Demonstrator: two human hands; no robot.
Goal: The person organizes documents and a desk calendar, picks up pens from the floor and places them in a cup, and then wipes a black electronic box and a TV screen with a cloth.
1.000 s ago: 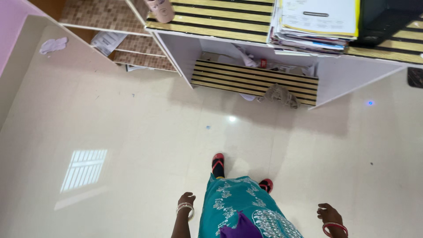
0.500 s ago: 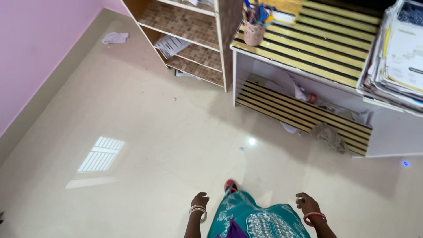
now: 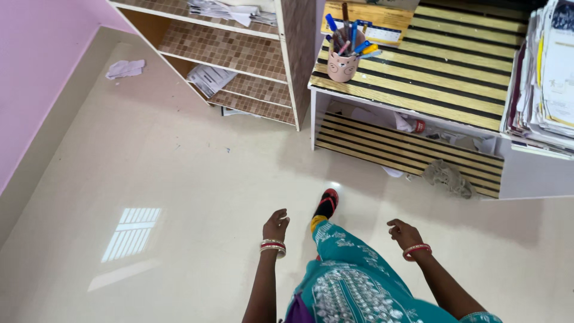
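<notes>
Both grips empty; paper stack (image 3: 547, 72) cropped.

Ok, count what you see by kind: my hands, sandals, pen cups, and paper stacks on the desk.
Hands: 2, left hand and right hand, both empty
Sandals: 1, red sandal
Pen cups: 1, pink pen cup
Paper stacks: 1, paper stack
Total: 5

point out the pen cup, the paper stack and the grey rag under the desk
pen cup (image 3: 342, 67), head view, on the pink cup's front wall
paper stack (image 3: 547, 84), head view, on the top sheet near the desk's right end
grey rag (image 3: 445, 177), head view, on the middle of the crumpled cloth
</notes>
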